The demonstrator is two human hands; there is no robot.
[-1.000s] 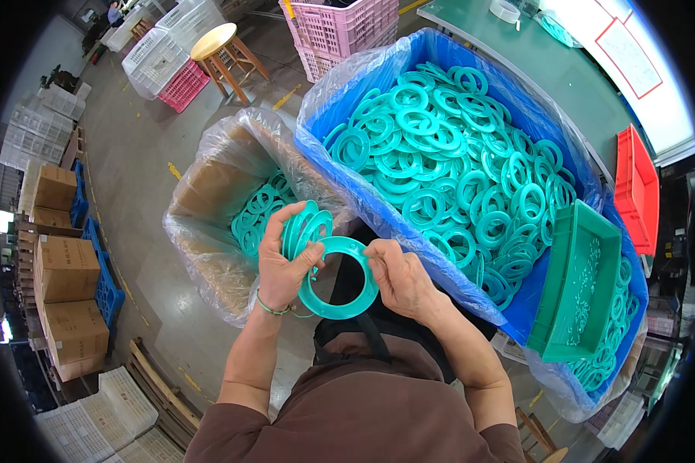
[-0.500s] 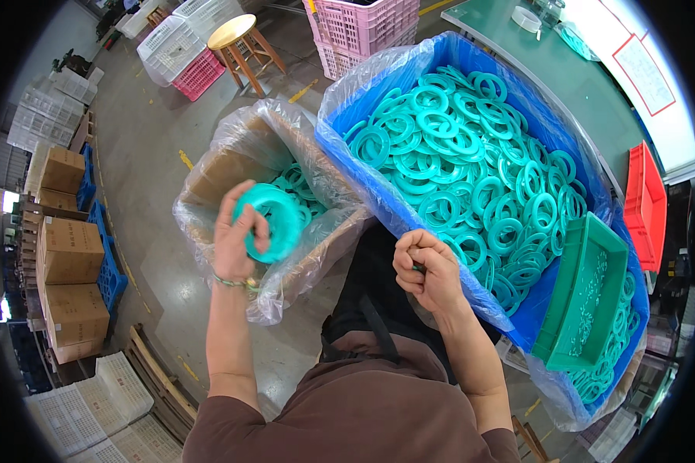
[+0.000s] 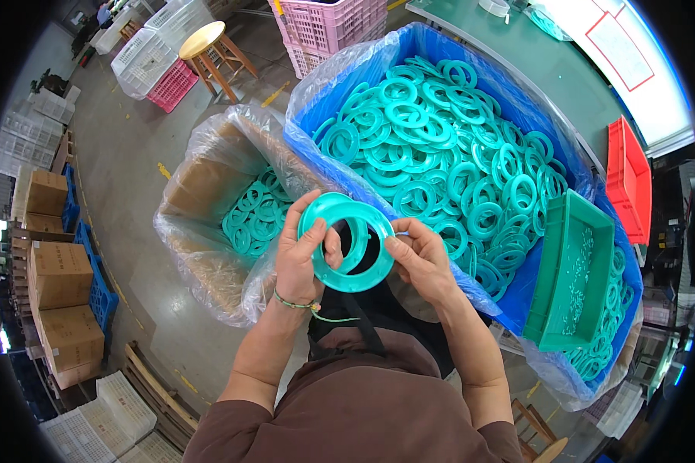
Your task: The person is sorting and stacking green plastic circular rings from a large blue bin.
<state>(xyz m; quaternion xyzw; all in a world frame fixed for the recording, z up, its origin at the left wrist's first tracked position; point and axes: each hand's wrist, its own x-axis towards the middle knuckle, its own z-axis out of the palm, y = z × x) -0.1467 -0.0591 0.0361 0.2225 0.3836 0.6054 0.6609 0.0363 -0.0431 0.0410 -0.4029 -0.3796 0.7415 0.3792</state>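
Observation:
In front of my body, my left hand (image 3: 296, 266) grips teal plastic rings (image 3: 372, 278), which look like two overlapping, its fingers hooked through the centre. The thumb and fingers of my right hand (image 3: 428, 266) pinch the right edge of the rings. Whether that hand also has a small tool in it is hidden. To the right, a big blue bin (image 3: 305, 157) lined with clear plastic holds a heap of similar rings (image 3: 448, 147). On the left stands a plastic-lined cardboard box (image 3: 201, 181) with more rings (image 3: 253, 224) at its bottom.
A green tray (image 3: 547, 285) with small pale scraps rests over the bin's right end. Beyond are a red crate (image 3: 616, 166) and a green-topped table (image 3: 533, 69). A wooden stool (image 3: 202, 40) and pink crates (image 3: 333, 32) stand farther off; cartons (image 3: 68, 270) are stacked left.
My left hand has come right from over the cardboard box with the teal rings. My right hand, a closed fist before, now touches their edge. The view has shifted slightly.

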